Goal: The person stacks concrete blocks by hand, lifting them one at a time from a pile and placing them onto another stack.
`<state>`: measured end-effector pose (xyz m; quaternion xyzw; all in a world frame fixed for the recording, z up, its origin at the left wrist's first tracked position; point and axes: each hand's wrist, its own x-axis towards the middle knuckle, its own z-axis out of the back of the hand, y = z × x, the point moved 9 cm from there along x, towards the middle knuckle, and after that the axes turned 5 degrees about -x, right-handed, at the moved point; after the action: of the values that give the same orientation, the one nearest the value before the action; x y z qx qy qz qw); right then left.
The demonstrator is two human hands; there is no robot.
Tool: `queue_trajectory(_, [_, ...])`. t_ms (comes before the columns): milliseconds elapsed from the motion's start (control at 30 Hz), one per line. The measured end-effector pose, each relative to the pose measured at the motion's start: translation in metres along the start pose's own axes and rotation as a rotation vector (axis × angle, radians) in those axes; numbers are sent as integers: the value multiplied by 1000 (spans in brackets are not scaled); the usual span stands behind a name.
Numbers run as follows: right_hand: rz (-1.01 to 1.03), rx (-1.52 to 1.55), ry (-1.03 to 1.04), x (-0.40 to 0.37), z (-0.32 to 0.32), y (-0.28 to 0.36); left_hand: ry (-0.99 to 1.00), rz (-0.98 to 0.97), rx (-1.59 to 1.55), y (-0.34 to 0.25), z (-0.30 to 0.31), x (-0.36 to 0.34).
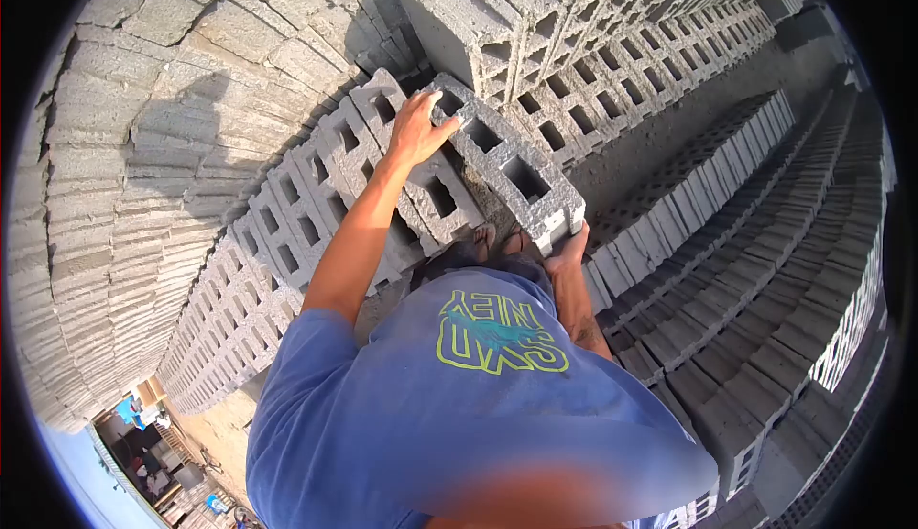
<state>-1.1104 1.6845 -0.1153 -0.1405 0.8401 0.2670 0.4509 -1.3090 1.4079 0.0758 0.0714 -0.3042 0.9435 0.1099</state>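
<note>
A grey hollow concrete block (490, 153) is held tilted in front of me, its row of square holes facing up. My left hand (419, 129) grips the far upper end, with the thumb and fingertips around its edge at the end hole. My right hand (571, 250) holds the near lower end from the side and below; some of its fingers are hidden behind the block. Just left of the held block stands a row of similar hollow blocks (330, 161), set side by side with their holes showing.
A tall stack of blocks (459, 36) rises at the far side. Long rows of stacked blocks (755, 338) run along my right, and a wall of stacked blocks (124, 232) is on the left. My feet (485, 239) stand in a narrow gap. A cluttered shelter (163, 452) lies lower left.
</note>
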Motion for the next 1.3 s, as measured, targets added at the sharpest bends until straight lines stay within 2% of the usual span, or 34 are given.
queue_trajectory(100, [-11, 40, -9, 16, 29, -17, 361, 9, 209, -9, -66, 6])
queue_trajectory(167, [-8, 97, 18, 24, 37, -28, 515, 76, 276, -15, -87, -4])
queue_trajectory(233, [-15, 143, 32, 31, 41, -46, 487, 35, 311, -18, -98, -11])
queue_trajectory(300, [-19, 186, 49, 43, 42, -67, 597, 118, 249, -17, -102, -14])
queue_trajectory(433, [-7, 256, 80, 84, 41, -111, 559, 72, 231, 4, -85, -8])
queue_trajectory(533, [35, 291, 105, 146, 48, -144, 559, 57, 265, 13, -66, 18])
queue_trajectory(633, [95, 357, 215, 272, 98, -198, 549, 57, 367, 41, -55, 47])
queue_trajectory(667, [156, 186, 6, 191, 36, -142, 524, 78, 383, 60, -57, 55])
queue_trajectory(700, [-20, 197, -35, 153, -14, -133, 500, 95, 405, 78, -61, 58])
queue_trajectory(733, [-38, 200, 20, 160, -17, -136, 496, 91, 406, 78, -58, 62])
queue_trajectory(800, [-49, 204, 69, 153, -24, -126, 637, 139, 413, 82, -66, 57])
queue_trajectory(867, [-121, 52, 111, 142, -23, -118, 583, 121, 402, 80, -63, 60])
queue_trajectory(967, [-233, 81, 52, 139, -19, -114, 532, 117, 383, 81, -66, 52])
queue_trajectory(1000, [-278, -8, -59, 139, -10, -110, 539, 116, 376, 78, -65, 49])
queue_trajectory(1033, [-263, -20, -52, 138, -10, -96, 538, 114, 375, 76, -62, 50])
queue_trajectory(1100, [225, -690, -258, 125, -14, -14, 368, 38, 324, 66, -52, 42])
queue_trajectory(1133, [521, -828, -341, 120, -29, 25, 147, -8, 172, 69, -45, 30])
queue_trajectory(1167, [562, -634, -185, 54, -93, 49, 32, -21, 115, 59, -29, 14])
queue_trajectory(1233, [645, -700, 88, 9, -183, 79, -63, 50, 100, 52, -9, -28])
queue_trajectory(1300, [755, -819, 245, -28, -265, 95, -72, 158, 146, 57, 1, -75])
